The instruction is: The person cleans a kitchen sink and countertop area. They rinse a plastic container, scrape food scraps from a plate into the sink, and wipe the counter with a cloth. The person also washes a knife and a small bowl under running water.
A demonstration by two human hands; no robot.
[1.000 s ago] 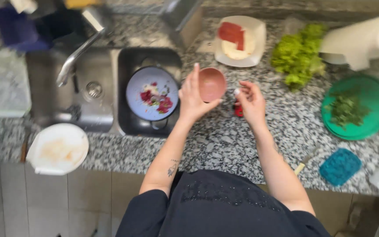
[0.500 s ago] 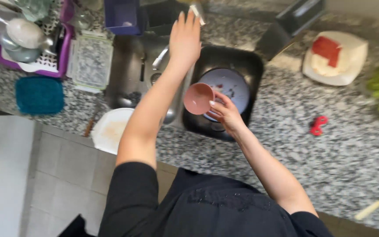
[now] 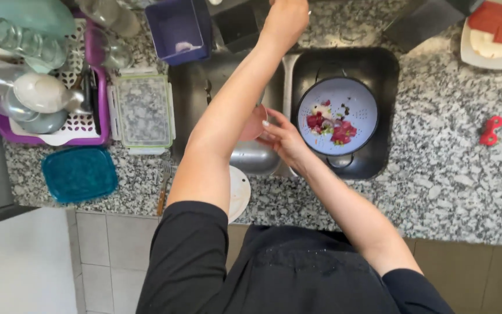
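two hands work over the sink: the right hand [image 3: 283,138] has its fingers curled round a small pink bowl [image 3: 255,123], held above the left basin [image 3: 204,87]. the left hand [image 3: 286,20] reaches up to the tap area, its grip cut off, so i cannot tell. this looks like rinsing; next likely calls for steadying the bowl. a white colander [image 3: 336,116] of red scraps sits beside.

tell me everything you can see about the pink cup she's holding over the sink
The pink cup is small, round and smooth, probably plastic or ceramic. Only part of it shows, since the left forearm crosses in front. The right hand grips its side, holding it above the left sink basin, beside the colander. Whether it holds anything cannot be seen.
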